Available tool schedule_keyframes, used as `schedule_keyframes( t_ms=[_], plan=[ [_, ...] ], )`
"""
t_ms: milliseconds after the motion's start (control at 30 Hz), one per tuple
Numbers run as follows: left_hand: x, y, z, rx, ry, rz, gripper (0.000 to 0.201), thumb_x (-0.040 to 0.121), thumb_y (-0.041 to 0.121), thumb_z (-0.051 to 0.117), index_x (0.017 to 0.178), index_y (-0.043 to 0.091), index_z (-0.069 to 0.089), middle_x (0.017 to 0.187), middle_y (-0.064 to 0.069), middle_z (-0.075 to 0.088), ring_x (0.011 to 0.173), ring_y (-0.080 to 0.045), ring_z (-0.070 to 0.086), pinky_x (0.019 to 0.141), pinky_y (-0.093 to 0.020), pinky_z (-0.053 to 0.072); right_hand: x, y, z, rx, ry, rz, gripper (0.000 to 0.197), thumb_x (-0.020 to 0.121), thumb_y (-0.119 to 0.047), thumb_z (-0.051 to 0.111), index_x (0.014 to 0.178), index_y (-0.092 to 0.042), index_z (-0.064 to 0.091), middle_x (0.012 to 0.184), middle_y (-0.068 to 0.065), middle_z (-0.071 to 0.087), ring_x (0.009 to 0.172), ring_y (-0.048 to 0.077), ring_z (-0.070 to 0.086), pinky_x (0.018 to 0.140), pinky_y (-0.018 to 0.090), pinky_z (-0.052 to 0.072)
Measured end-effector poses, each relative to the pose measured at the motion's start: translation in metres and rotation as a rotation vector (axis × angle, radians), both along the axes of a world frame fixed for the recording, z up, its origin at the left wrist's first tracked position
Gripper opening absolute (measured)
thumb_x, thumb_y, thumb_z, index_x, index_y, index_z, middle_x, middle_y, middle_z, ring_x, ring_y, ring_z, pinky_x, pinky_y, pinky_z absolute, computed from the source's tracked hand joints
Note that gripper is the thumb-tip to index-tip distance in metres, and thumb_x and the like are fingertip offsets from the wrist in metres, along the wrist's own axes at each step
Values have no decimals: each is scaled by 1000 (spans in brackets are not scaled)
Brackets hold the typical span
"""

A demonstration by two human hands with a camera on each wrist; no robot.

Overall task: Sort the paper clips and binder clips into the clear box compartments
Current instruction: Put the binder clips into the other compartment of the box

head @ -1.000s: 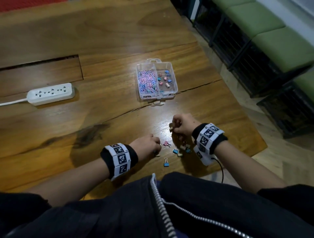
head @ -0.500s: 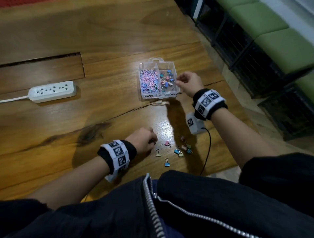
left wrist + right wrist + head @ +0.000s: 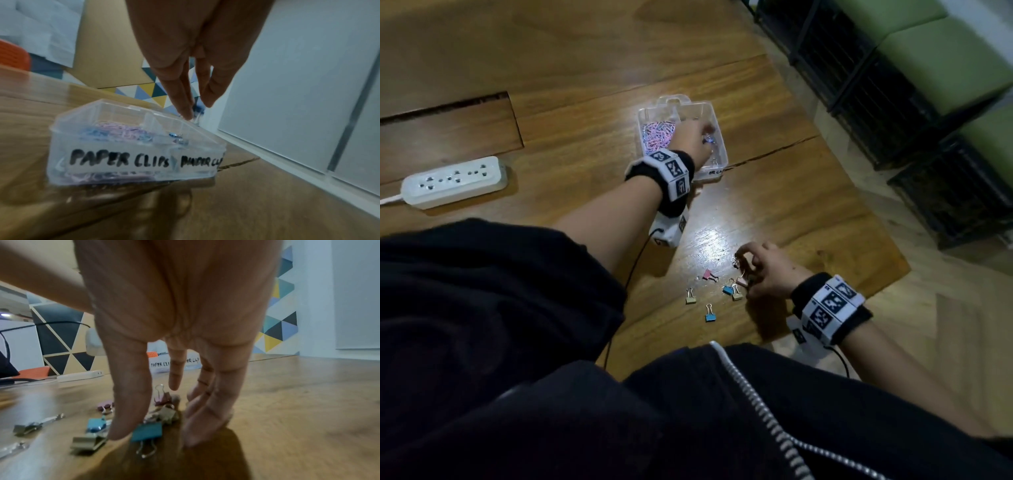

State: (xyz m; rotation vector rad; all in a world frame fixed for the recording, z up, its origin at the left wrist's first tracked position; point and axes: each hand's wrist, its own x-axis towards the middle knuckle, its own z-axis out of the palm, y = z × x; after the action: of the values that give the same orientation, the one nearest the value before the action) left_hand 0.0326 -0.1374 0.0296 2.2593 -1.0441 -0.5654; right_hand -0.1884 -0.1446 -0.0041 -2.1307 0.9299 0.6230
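From the head view, the clear box (image 3: 717, 114) sat on the wooden table (image 3: 585, 68). The left hand (image 3: 690, 142) reached over its right-hand compartment, and the paper clips (image 3: 655, 132) filled the left-hand one. A blue binder clip (image 3: 708, 139) showed at that hand's fingertips, above the compartment. The loose binder clips (image 3: 729, 291) lay scattered well on the person's side of the box. The right hand (image 3: 767, 274) was bent over them and was far the nearer hand. A power strip (image 3: 453, 181) lay well to the left of the box.

In the left wrist view the fingers (image 3: 180, 97) pointed down, close together. They pinched the blue binder clip (image 3: 198, 110) just over the box's rim, on the side labelled for binder clips.

In the right wrist view the thumb (image 3: 127, 410) and fingers (image 3: 205, 418) stood narrowly apart around the pile. I could not tell whether they already held a clip. A teal clip (image 3: 147, 431) lay between them, its wire handles pointing away from the box, toward the wrist. The next pickup probably turned on closing across that body.

Half a second earlier the roles were reversed: the right hand was at the box and the left beside the pile.
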Motion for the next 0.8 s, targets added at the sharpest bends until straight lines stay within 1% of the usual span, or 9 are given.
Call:
schedule_keyframes(
  t_ms=[133,233,267,333,433,500,533,633,800],
  plan=[
    [-16,13,-11,87,-76,-146,40,85,0,52,124,9,53,134,-12,50,123,-26,47,103,-33,40,-6,-1,-3,6,-44,24,77,70,-2,71,133,-29,37,127,8,36,114,25,44,96,35,46],
    [-44,53,-25,187,-85,-414,37,83,11,59,119,17,53,128,-5,49,115,-21,49,97,-29,42,-9,-1,-3,-45,-66,87,66,77,-3,64,134,-27,39,126,8,38,114,24,43,98,31,43],
    [-54,68,-30,267,-32,-504,41,82,17,63,121,20,51,128,-3,48,114,-19,50,95,-28,42,-9,-1,-2,-67,-74,109,61,80,-3,60,133,-26,40,125,9,39,113,23,43,97,29,42],
    [-73,96,-38,457,67,-649,60,77,22,70,131,23,43,133,-1,42,122,-19,44,100,-30,40,-8,0,-1,-100,-90,129,50,83,-4,57,128,-23,47,122,9,41,111,23,44,92,25,40],
    [-96,125,-43,577,-127,-800,81,75,25,71,143,28,27,145,-2,31,129,-22,33,107,-36,38,-2,2,-1,-118,-109,156,47,83,-5,57,126,-24,49,120,8,44,111,24,46,87,25,42],
    [-106,137,-45,554,-239,-816,78,81,25,66,145,30,22,147,-2,28,130,-22,31,103,-33,39,1,5,-2,-130,-106,207,52,84,-9,57,131,-28,43,120,7,43,110,23,46,89,27,42],
    [-109,141,-47,518,-262,-806,70,84,24,61,144,29,24,146,-2,29,129,-22,31,102,-32,39,2,5,-3,-140,-103,226,51,84,-11,56,131,-29,44,120,7,43,109,23,45,89,26,40],
    [-113,148,-49,425,-253,-746,47,91,19,51,136,24,40,139,-4,37,123,-21,36,100,-31,39,3,5,-6,-151,-128,237,38,85,-10,56,121,-21,55,119,8,46,109,22,46,87,21,35],
    [-113,150,-49,385,-181,-666,32,93,17,47,125,16,50,127,-4,50,114,-20,46,96,-28,41,6,-6,-9,-136,-182,165,18,82,-8,60,100,-10,62,112,10,53,104,23,51,88,26,44]
  ],
)
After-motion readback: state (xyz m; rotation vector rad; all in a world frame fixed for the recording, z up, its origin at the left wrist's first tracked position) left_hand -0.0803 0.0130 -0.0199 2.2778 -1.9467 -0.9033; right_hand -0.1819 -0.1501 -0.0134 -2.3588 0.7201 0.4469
